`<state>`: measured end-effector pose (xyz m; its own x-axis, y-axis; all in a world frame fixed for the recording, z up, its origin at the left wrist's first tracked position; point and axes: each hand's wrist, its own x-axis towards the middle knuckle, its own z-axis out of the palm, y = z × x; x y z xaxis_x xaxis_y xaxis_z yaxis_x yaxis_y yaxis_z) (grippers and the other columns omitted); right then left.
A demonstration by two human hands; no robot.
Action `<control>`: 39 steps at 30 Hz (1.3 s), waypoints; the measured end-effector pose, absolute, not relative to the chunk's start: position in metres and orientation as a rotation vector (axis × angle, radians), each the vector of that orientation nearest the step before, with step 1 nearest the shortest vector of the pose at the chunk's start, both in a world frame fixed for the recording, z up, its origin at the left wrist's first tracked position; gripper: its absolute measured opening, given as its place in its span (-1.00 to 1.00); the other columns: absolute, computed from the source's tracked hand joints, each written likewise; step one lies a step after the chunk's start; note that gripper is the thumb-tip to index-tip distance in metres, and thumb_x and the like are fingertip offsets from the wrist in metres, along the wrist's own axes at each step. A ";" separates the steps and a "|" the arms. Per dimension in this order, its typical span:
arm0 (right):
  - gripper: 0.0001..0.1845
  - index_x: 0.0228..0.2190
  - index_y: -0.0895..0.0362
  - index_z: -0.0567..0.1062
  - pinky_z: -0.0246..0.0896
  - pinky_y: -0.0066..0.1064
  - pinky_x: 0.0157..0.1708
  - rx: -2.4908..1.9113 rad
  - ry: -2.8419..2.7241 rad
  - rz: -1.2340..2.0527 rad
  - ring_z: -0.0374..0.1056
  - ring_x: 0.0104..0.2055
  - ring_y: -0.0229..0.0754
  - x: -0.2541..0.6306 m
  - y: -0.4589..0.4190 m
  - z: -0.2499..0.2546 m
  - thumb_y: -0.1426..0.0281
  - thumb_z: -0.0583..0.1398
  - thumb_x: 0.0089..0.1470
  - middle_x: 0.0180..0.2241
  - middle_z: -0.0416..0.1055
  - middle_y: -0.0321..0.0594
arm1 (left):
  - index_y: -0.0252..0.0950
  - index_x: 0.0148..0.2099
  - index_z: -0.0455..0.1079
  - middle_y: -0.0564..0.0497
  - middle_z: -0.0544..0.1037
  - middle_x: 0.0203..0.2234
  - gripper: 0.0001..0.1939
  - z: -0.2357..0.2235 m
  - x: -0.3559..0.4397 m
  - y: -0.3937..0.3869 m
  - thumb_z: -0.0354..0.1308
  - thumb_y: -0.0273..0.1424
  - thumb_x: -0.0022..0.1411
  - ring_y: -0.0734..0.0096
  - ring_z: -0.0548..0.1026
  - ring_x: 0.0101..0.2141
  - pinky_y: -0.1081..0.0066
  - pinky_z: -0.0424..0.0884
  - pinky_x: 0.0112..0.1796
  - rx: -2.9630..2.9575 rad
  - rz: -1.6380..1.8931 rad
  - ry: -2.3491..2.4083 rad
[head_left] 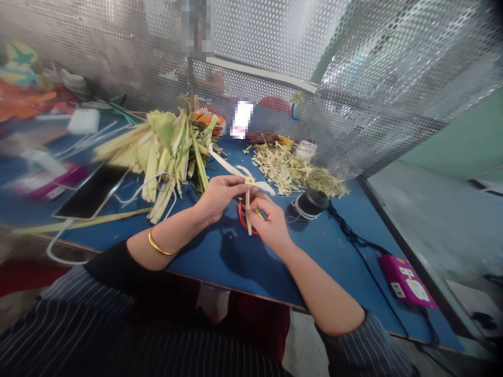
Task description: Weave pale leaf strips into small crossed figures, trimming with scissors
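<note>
Over the middle of the blue table, both hands hold a small piece of crossed pale leaf strips point(249, 179). The thumb and fingers of my left hand point(220, 198) pinch it near the crossing, with one long strip trailing up and left. My right hand point(271, 222) is closed around the lower part, its thumb and finger on a strip that hangs down. Behind that strip lies a tool with red handles point(241, 214), partly hidden by my right hand. A dark spool point(308, 205) wound with white cord stands just right of my right hand.
A bundle of pale green leaves point(161, 152) lies left of centre, and a heap of leaf scraps point(281, 167) at the back. A phone point(94, 191) with a white cable rests at left. Towards the right is a purple power strip point(406, 283). Perforated metal mesh point(271, 39) borders the back.
</note>
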<state>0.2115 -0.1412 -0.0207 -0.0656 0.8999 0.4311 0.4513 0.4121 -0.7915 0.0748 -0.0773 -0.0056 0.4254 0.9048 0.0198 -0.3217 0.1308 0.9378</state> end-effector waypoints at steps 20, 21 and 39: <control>-0.85 -0.45 0.09 0.39 0.21 -0.32 -0.21 -1.285 -1.720 0.118 0.29 -0.31 -0.20 0.222 -0.149 -0.008 0.35 0.11 0.14 -0.42 0.35 -0.22 | -0.41 -0.29 0.51 -0.04 0.60 -0.45 -0.83 -0.001 0.071 -0.071 0.31 -0.46 0.00 0.43 0.55 -0.39 0.37 0.44 -0.19 1.020 0.989 0.710; -0.88 -0.40 0.10 0.41 0.20 -0.30 -0.16 -1.307 -1.637 0.045 0.31 -0.25 -0.17 0.226 -0.147 -0.007 0.34 0.12 0.14 -0.35 0.38 -0.18 | -0.41 -0.28 0.51 -0.05 0.60 -0.45 -0.82 0.000 0.070 -0.071 0.31 -0.46 0.00 0.43 0.55 -0.40 0.36 0.45 -0.20 1.022 0.959 0.705; -0.79 -0.52 0.09 0.44 0.14 -0.35 -0.32 -1.407 -1.719 0.244 0.30 -0.45 -0.23 0.236 -0.141 -0.001 0.33 0.15 0.12 -0.56 0.41 -0.32 | -0.40 -0.37 0.49 0.02 0.47 -0.56 -0.83 -0.005 0.073 -0.073 0.34 -0.41 -0.03 0.63 0.32 -0.60 0.49 0.27 -0.52 1.126 0.890 0.750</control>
